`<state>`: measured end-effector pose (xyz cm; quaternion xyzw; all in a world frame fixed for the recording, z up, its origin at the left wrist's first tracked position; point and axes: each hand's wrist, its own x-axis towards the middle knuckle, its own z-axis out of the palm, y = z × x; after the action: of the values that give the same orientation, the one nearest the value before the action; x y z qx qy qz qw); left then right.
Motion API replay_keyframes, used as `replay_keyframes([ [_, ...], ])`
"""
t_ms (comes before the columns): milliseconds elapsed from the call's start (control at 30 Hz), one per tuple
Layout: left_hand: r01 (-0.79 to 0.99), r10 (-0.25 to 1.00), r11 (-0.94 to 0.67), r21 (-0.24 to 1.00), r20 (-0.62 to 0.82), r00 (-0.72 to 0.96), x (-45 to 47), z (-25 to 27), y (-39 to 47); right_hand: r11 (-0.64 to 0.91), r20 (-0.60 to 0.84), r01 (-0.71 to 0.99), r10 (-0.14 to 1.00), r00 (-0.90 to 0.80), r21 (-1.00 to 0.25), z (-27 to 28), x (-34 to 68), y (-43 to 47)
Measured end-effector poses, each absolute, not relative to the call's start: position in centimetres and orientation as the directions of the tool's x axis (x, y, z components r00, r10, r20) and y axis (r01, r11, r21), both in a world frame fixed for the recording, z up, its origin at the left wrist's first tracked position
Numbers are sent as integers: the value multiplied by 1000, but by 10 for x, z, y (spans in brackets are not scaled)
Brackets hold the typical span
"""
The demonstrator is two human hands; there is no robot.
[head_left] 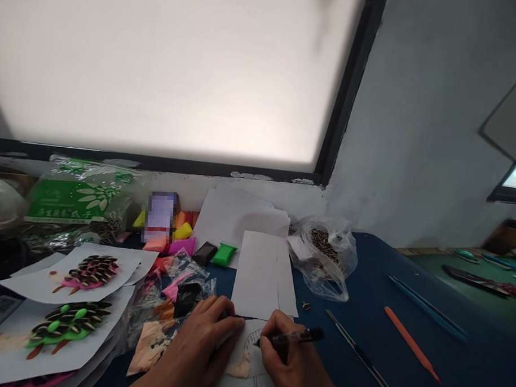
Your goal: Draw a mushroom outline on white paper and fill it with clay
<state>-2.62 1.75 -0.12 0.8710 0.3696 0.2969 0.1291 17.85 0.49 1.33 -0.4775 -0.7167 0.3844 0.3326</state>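
Note:
My right hand (288, 358) is closed around a black pen (297, 336), its tip on a white paper (257, 385) at the bottom middle. A curved outline with short strokes is drawn there. A flat patch of pale peach clay (240, 367) sticks to the same sheet, left of the pen tip. My left hand (206, 341) rests on the sheet's left side with fingers laid down, holding nothing. Left of it lies a piece with peach clay smears (151, 345). Just beyond both hands are blank white sheets (261, 272).
Finished seed-and-clay hedgehog pictures (90, 275) are stacked at left. Behind them stand a green seed bag (71, 201), a phone (161, 215) and clay packs, including a green pack (224, 254). At right lie a bag of seeds (326, 252), tweezers (427, 306) and an orange tool (411, 343).

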Motion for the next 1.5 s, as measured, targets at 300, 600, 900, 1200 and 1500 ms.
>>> replay_keyframes([
  [300,578,704,-709,404,453,547,-27,-7,21,171,21,443,946,-323,-880,11,181,6],
  [600,577,707,-706,410,448,547,-28,-11,21,152,-4,409,935,-355,-900,6,184,7],
  [900,573,691,-720,392,479,541,-27,-13,22,139,-34,427,928,-372,-893,3,184,9],
  [1200,600,686,-724,341,454,569,-28,-4,21,161,-14,412,920,-391,-897,-5,187,11],
  [1500,586,689,-721,370,471,550,-26,-9,23,198,9,476,929,-370,-857,3,185,8],
])
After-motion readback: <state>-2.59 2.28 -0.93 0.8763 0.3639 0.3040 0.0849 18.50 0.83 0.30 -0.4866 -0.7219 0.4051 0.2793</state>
